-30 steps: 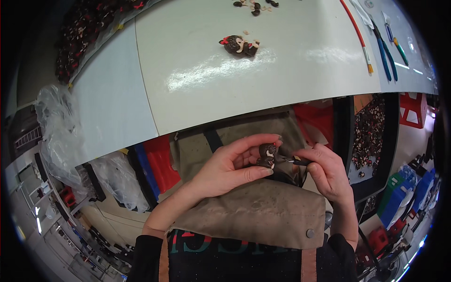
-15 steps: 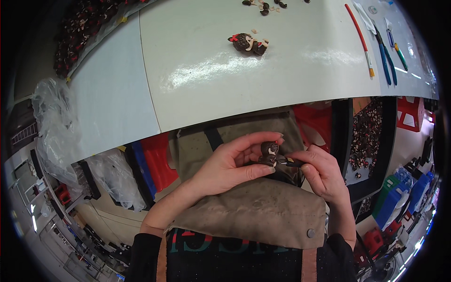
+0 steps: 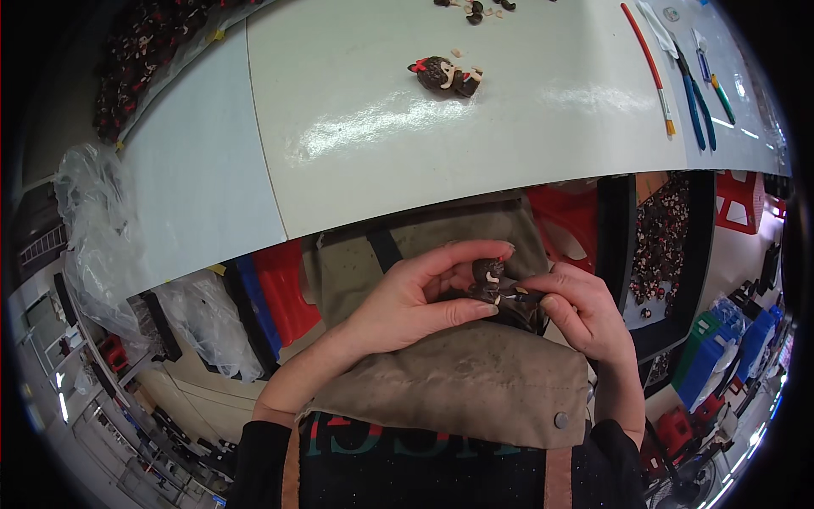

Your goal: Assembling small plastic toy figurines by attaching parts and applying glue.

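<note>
My left hand (image 3: 415,299) grips a small dark-brown doll figure (image 3: 487,276) between thumb and fingers, over a tan apron (image 3: 475,382) on my lap. My right hand (image 3: 585,316) pinches a thin dark tool (image 3: 519,298) whose tip touches the figure's lower side. Both hands meet below the table's near edge. A finished doll with dark hair and a red bow (image 3: 444,75) lies on the white table (image 3: 356,110), far from my hands.
Pliers with blue handles (image 3: 697,95), a red-handled tool (image 3: 646,61) and small parts lie at the table's far right. A box of small dark figures (image 3: 661,246) stands to my right. Clear plastic bags (image 3: 93,246) hang at left. Red and blue stools sit under the table.
The view has shifted slightly, so the table's doll sits a little farther right. My hands stay together on the small figure, with only small finger movements.
</note>
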Available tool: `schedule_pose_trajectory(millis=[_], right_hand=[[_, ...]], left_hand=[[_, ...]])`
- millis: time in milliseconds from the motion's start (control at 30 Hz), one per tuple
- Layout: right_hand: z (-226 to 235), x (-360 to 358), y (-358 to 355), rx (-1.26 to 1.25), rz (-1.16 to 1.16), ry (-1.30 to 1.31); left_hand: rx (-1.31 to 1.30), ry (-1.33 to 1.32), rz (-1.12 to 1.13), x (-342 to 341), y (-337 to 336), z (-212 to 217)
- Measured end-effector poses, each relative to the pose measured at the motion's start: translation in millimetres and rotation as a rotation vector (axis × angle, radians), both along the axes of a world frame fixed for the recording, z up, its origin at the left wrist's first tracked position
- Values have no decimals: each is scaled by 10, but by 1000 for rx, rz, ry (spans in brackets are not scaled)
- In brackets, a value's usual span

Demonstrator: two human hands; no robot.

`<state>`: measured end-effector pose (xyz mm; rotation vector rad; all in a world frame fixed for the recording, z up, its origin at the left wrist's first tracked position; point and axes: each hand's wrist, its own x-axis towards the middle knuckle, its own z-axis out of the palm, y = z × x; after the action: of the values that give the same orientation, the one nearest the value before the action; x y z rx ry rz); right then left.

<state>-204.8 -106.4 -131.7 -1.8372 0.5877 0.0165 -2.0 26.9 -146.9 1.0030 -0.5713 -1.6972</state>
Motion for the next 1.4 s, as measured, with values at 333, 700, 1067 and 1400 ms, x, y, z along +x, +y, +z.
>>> schedule_pose_trajectory(millis=[333, 700, 1067, 1400], right_hand=[[-30, 18, 49, -41, -55, -30], [-174, -16, 104, -72, -86, -117], [-233, -67, 157, 113, -145, -181], [-107, -36, 147, 23, -27, -53]], left_hand=[[-9, -8, 22, 2, 27, -15], [-1, 58, 34, 3, 44, -10], [27, 119, 49, 22, 85, -23], [-24, 93, 64, -8, 86, -46]])
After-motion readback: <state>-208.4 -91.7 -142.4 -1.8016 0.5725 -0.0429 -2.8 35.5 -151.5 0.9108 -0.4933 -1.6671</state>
